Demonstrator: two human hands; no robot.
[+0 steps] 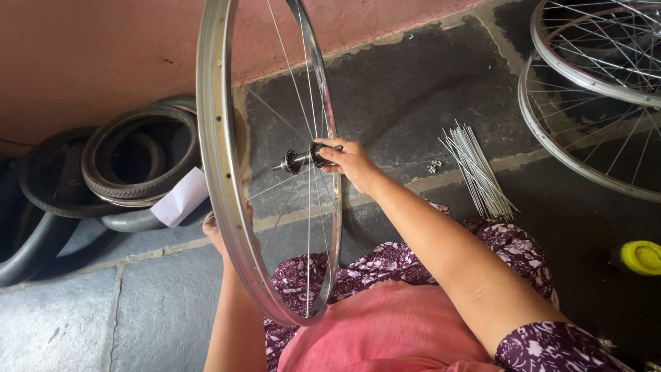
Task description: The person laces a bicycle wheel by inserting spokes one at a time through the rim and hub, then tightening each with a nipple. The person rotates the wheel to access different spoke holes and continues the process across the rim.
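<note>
Workshop floor clutter

Left of the hands: black tyres (131, 162); right of them: loose spokes (476, 171), two spoked rims (592, 103), a yellow cap (640, 257).

This is a small bicycle repair workshop, worked at floor level. A person sits on a dark stone-slab floor (427, 89) that meets a plain reddish wall (82, 55). Worn rubber tyres (138, 162) lie heaped against that wall at the floor's left edge. Two more spoked wheels (592, 103) lie flat at the far right corner, and a bundle of loose steel spokes (478, 169) rests on the slabs near them. A bare wheel rim (220, 172) stands upright before the sitter.
</note>
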